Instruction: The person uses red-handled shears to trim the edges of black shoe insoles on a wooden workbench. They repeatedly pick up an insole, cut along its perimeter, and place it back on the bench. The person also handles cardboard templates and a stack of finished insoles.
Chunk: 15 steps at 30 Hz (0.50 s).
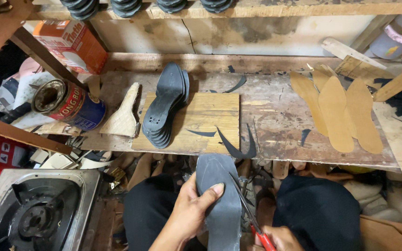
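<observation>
My left hand [189,211] grips a dark grey rubber shoe sole [219,200] from its left edge, thumb across the top face, above my lap. My right hand [278,238] at the bottom edge holds red-handled scissors [250,211], whose blades lie along the sole's right edge. A curved black rubber trimming [238,148] hangs off the workbench edge just beyond the sole. A stack of several matching dark soles [166,107] lies on a wooden cutting board [205,116] on the bench.
Several tan insoles [338,109] lie fanned at the bench's right. A woven beige wedge piece [124,116], a tipped blue and red can [66,104] and an orange box [73,42] sit at left. A metal gas stove [38,209] stands bottom left.
</observation>
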### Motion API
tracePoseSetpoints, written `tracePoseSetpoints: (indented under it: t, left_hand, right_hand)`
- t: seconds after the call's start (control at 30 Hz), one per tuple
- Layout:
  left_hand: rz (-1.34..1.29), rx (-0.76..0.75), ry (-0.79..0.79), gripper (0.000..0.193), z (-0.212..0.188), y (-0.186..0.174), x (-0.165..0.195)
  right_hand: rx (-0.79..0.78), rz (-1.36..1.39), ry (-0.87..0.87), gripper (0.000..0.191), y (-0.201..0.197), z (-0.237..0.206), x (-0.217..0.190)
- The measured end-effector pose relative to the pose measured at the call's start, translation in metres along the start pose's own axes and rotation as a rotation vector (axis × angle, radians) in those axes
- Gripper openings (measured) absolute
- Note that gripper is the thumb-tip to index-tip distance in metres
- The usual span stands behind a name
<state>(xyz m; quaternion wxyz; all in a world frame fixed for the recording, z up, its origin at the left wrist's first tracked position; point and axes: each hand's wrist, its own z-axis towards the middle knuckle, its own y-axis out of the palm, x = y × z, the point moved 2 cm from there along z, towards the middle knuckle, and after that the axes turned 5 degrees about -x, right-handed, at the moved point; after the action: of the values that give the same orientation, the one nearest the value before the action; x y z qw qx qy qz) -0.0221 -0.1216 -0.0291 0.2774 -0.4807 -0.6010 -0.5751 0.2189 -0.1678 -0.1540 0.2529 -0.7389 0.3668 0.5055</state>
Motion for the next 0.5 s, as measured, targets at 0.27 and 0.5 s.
tracePoseSetpoints:
  t: [0.27, 0.5]
  left_hand:
    - [0.058, 0.061, 0.014, 0.037, 0.004, 0.005, 0.008]
    - [0.037, 0.013, 0.007, 0.029, -0.005, 0.01, 0.001]
  right_hand:
    - [0.088, -0.314, -0.101, 0.019, 0.005, -0.007, -0.017]
    - [-0.019, 0.207, 0.01, 0.02, 0.011, 0.0, -0.013]
